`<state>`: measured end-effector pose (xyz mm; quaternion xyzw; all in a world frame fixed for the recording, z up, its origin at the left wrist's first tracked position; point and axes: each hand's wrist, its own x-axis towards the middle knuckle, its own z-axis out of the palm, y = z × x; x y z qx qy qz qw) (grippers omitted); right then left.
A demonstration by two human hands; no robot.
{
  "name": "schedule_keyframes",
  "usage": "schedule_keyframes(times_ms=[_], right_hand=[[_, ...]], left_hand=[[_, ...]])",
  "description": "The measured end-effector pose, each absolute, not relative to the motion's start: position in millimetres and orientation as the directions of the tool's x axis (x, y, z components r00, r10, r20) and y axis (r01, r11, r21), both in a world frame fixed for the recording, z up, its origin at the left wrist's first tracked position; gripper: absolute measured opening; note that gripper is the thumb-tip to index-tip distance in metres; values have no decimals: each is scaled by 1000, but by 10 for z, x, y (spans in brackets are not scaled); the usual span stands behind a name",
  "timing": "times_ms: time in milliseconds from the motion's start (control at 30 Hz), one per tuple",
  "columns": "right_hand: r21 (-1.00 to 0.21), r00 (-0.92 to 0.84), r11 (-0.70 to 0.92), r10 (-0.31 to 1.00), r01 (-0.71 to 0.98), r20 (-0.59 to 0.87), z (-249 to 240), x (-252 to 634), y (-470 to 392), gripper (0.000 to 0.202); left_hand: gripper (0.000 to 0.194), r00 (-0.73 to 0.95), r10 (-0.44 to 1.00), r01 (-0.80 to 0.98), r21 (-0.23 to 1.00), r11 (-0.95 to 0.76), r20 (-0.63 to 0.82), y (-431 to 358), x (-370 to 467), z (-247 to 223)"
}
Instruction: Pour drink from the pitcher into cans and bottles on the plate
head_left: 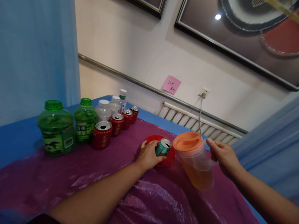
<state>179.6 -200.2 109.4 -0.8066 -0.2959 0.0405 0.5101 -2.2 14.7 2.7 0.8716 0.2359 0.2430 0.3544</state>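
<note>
My left hand point(149, 155) is wrapped round a small green drink can point(163, 147) with an opened top. Under and behind the can shows a red dish point(170, 158) with a wavy rim. By its handle, my right hand point(223, 154) grips a clear plastic pitcher point(195, 171) with an orange lid point(188, 141). Amber liquid sits in the pitcher, which leans toward the can. I cannot tell whether the pitcher touches the table.
Several red cans point(102, 135) stand in a row on the purple plastic sheet point(112, 174). Behind them are two green jugs point(56, 130) and white-capped bottles point(104, 110). Along the wall run a radiator point(177, 115) and a pipe point(121, 74); a cord hangs from the socket point(204, 92).
</note>
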Motion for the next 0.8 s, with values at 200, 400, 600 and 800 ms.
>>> schedule_keyframes(times_ms=[200, 400, 600, 800], right_hand=[[-843, 827, -315, 510, 435, 236, 1118, 1780, -2004, 62], [-849, 830, -322, 514, 419, 215, 1117, 1790, -2019, 61], [-856, 828, -303, 515, 419, 223, 1104, 1794, -2016, 59], [-882, 838, -283, 510, 377, 194, 1103, 1805, -2013, 60]], left_hand=[[54, 770, 585, 239, 734, -636, 256, 149, -23, 23], [54, 771, 584, 242, 732, -637, 253, 150, -22, 22], [54, 774, 582, 243, 732, -637, 250, 154, -20, 18], [54, 770, 584, 240, 731, -638, 257, 148, -23, 18]])
